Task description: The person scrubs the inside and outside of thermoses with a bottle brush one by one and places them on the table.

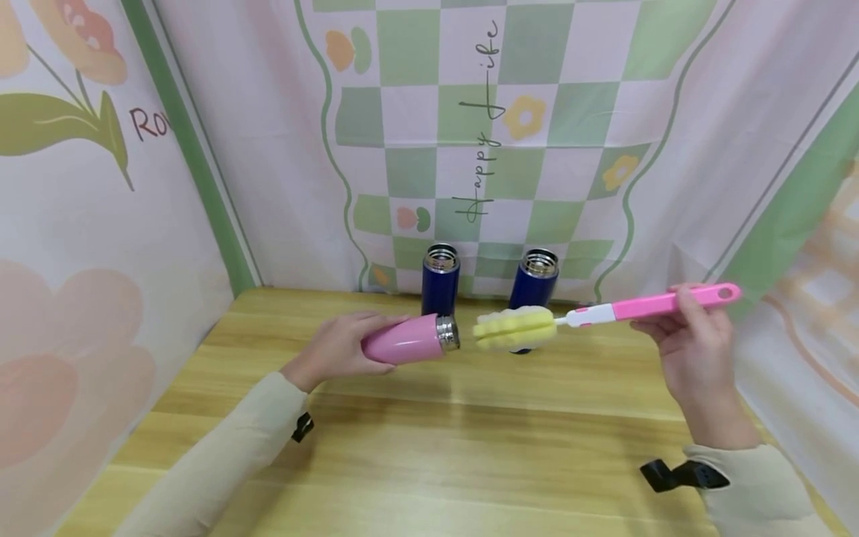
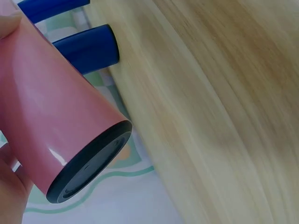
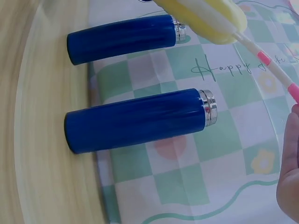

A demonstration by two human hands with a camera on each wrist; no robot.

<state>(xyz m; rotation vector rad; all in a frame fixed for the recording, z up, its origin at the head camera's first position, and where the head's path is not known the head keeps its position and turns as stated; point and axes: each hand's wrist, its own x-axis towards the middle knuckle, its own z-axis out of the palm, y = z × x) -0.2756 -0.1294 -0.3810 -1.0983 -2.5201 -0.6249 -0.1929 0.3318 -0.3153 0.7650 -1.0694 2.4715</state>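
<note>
My left hand point(image 1: 345, 347) grips a pink vacuum flask point(image 1: 406, 341), tipped nearly on its side above the table, its open steel mouth facing right. In the left wrist view the dark base of the pink flask point(image 2: 70, 126) shows. By its pink handle my right hand point(image 1: 701, 354) holds a bottle brush point(image 1: 647, 306). The yellow and white sponge head point(image 1: 517, 328) points left at the flask's mouth, a small gap apart. Behind them stand two lidless blue flasks, one on the left point(image 1: 439, 287) and one on the right point(image 1: 535, 280), partly hidden by the brush head.
The wooden table point(image 1: 429, 462) ends at the back against a hanging cloth point(image 1: 470, 112) with green and white checks. Patterned curtains hang at the left point(image 1: 80, 224) and right. Both blue flasks point(image 3: 135, 121) stand near that back edge. A black strap point(image 1: 684, 475) sits at the right wrist.
</note>
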